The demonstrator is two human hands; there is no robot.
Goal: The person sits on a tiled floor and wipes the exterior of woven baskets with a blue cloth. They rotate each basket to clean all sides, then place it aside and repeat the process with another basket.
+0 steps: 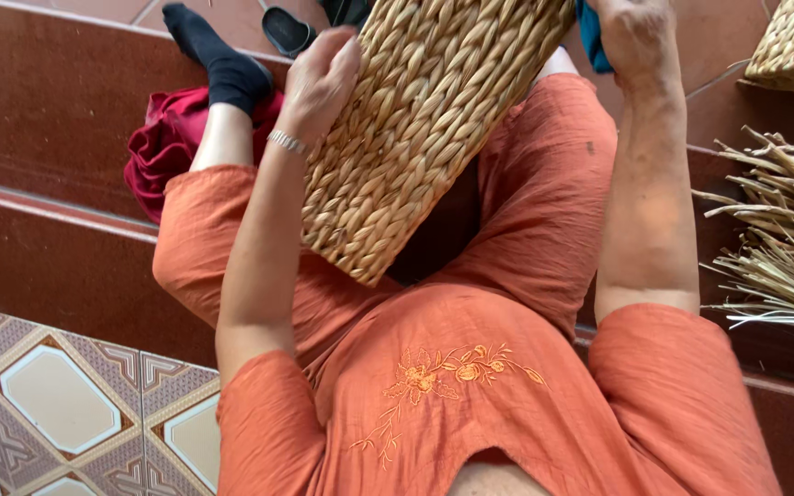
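I steady the woven straw basket [425, 119] tilted across my lap, left hand [322, 78] pressed flat with fingers together on its side, right hand [631, 37] gripping its far edge, grip unclear, keeping it braced.

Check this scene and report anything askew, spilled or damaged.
Nothing looks damaged or spilled. The woven basket sits tilted on the lap, left hand on its side, right hand at its top edge. A red cloth lies crumpled on the step.
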